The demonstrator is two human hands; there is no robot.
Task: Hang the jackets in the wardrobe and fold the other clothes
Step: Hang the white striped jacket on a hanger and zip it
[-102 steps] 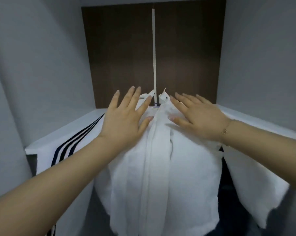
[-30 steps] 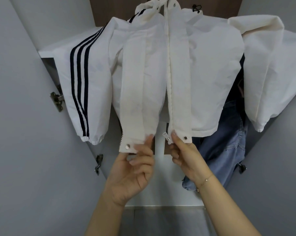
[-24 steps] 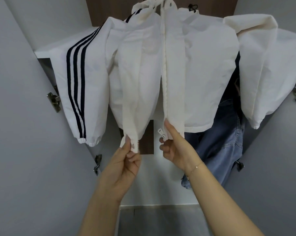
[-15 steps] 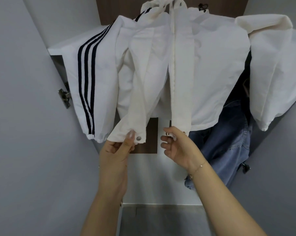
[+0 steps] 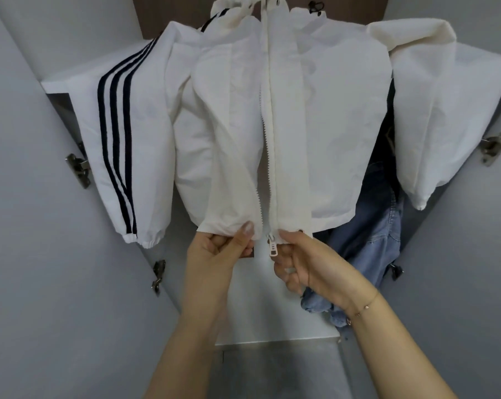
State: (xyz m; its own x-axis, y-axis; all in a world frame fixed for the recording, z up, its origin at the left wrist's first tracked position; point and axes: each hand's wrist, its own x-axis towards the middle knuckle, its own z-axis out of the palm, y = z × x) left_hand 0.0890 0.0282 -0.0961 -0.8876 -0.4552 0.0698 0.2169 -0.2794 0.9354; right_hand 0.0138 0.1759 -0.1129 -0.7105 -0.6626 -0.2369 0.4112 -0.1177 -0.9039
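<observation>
A white jacket [image 5: 324, 116] with three dark stripes on its left sleeve [image 5: 114, 133] hangs in the open wardrobe, its front unzipped. My left hand [image 5: 214, 257] pinches the bottom corner of the jacket's left front panel between thumb and fingers. My right hand [image 5: 304, 263] grips the bottom of the right front panel, where the white zipper pull [image 5: 272, 244] hangs down beside my fingers. The two panel ends are close together, with a narrow gap between the zipper edges. The hanger is hidden under the collar.
A blue denim garment [image 5: 370, 243] hangs behind the jacket on the right. Grey wardrobe doors stand open on both sides, with metal hinges on the left door [image 5: 79, 169] and the right door [image 5: 492, 145]. A white shelf edge [image 5: 56, 86] shows at upper left.
Earlier my hands lay flat on the jacket's chest near the collar. They moved down to the hem, took hold of both front panels, and have now brought the zipper ends closer together.
</observation>
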